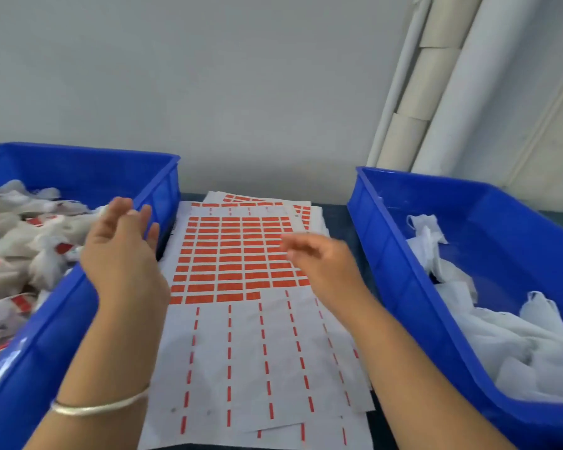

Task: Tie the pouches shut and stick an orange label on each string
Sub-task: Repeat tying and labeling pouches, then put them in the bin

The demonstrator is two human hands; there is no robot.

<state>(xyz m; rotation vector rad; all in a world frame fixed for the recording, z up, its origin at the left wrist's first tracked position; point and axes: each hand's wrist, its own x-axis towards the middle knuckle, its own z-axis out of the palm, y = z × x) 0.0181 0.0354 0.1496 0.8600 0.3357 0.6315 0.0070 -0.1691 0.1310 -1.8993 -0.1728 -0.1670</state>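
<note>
I see both hands empty, fingers loosely apart, left hand (121, 251) over the left bin's (62, 326) labelled pouches (23, 241), right hand (322, 261) above the orange label sheet (231, 254), untied pouches (507, 339) in the right bin (413, 287).

Both forearms are bare, with no sleeves in view. The left wrist wears a thin, plain, silvery metal bangle (100, 405). The right wrist wears nothing, and the fingers (145, 219) carry no rings.
</note>
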